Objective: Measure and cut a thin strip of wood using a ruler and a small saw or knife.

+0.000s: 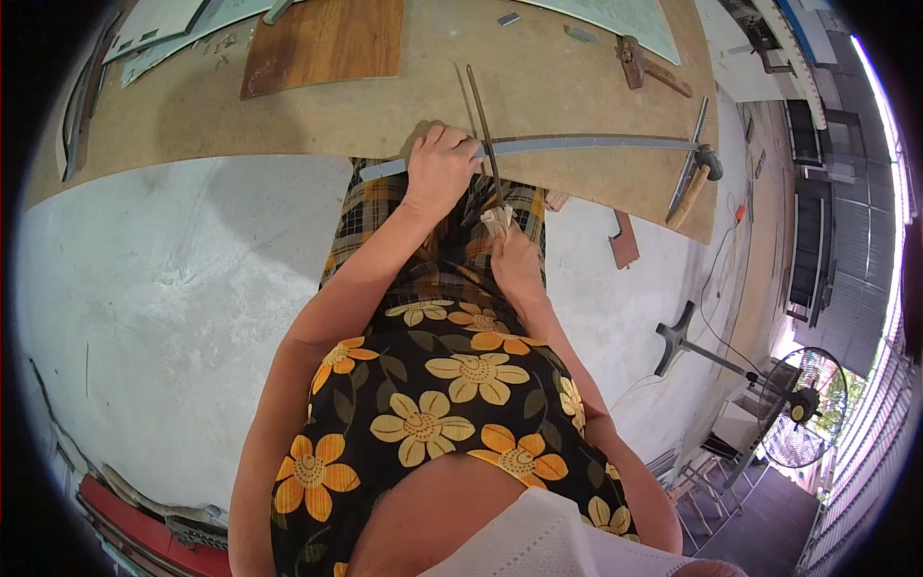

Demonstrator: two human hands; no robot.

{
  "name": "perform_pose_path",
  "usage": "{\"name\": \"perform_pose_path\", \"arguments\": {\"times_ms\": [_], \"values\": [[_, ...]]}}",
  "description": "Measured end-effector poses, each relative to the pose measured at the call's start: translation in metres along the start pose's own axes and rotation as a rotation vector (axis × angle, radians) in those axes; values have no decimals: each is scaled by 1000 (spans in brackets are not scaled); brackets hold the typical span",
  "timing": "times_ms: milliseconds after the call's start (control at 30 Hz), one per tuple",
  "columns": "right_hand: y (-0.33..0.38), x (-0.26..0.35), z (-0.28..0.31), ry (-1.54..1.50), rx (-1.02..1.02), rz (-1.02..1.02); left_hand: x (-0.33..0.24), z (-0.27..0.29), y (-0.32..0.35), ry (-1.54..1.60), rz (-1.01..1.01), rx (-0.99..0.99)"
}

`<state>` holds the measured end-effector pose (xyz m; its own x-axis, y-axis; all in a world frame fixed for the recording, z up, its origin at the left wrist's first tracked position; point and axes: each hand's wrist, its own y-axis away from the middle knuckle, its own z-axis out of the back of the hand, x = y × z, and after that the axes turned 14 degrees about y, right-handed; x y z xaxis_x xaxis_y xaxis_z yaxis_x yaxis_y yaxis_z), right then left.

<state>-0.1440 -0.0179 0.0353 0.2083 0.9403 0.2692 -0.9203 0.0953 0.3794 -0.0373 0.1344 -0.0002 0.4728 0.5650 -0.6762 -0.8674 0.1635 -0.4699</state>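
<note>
My left hand (442, 171) is closed over a long grey metal strip (596, 144) and presses it down near the table's front edge. The strip's left end sticks out past the edge over my lap. In my right hand (517, 262) is a long thin file (485, 130), gripped by a handle that looks wrapped in pale cloth. The file points away from me and crosses the strip just right of my left fingers. Whether it touches the strip I cannot tell.
On the brown table (433, 96) lie a wooden board (322, 46), a wooden mallet-like tool (649, 67) and a hammer (694, 185) beside a metal rod. A brown offcut (623, 240) lies on the floor. A standing fan (798, 409) is at the right.
</note>
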Motion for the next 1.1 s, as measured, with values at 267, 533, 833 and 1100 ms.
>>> {"name": "perform_pose_path", "arguments": {"times_ms": [267,533,833,1100], "values": [[-10,5,3,-38,-59,28,-1,-2,-1,17,9,7],[-35,19,5,-107,-102,43,0,-2,-1,-22,-3,-7],[-38,21,9,-39,-37,10,1,-3,-3,-38,-28,-18],[-7,5,1,-22,-21,-37,-1,-1,-2,4,3,11]]}}
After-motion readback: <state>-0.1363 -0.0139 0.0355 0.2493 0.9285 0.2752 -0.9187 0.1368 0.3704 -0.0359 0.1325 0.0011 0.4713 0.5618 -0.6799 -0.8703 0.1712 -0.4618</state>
